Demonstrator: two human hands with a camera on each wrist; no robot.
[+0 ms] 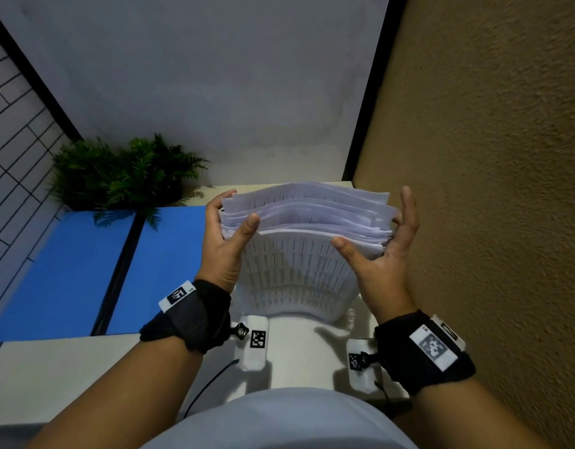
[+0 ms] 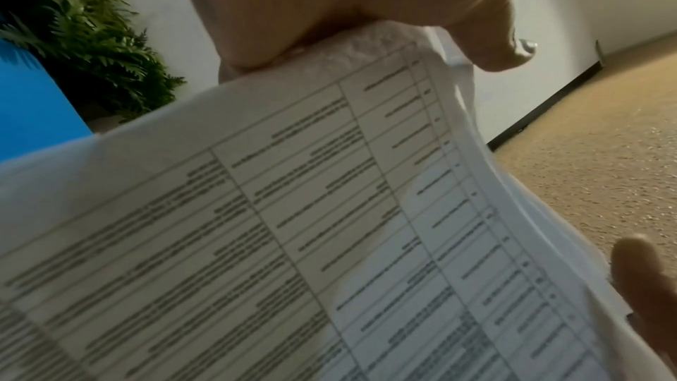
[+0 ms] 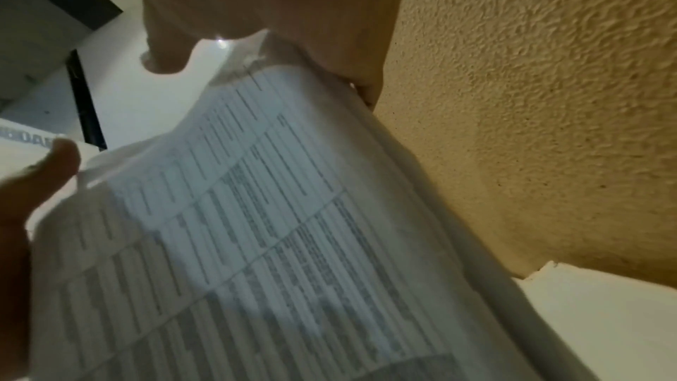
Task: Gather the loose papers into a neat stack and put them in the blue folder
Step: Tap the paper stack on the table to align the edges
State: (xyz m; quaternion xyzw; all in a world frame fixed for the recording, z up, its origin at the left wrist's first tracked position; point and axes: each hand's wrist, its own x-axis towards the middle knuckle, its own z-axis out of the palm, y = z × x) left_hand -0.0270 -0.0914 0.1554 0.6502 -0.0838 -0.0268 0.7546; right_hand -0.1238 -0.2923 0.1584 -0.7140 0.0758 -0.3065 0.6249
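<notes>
A thick stack of printed papers (image 1: 299, 270) stands on its lower edge on the white table (image 1: 52, 367), its top edges fanned and uneven. My left hand (image 1: 237, 210) grips the upper left corner, thumb on the front sheet, fingers curled behind. My right hand (image 1: 372, 218) lies against the right edge with straight fingers, thumb reaching over the front sheet. The blue folder (image 1: 69, 270) lies open flat on the table to the left, its black spine (image 1: 117, 273) showing. Both wrist views are filled by the papers' printed tables (image 2: 256, 228) (image 3: 274, 242).
A green potted plant (image 1: 124, 176) stands at the back of the table, behind the folder. A textured tan wall (image 1: 490, 189) runs close along the right side. A white wall (image 1: 214, 76) lies behind the table. A thin black cable (image 1: 208, 387) hangs near my body.
</notes>
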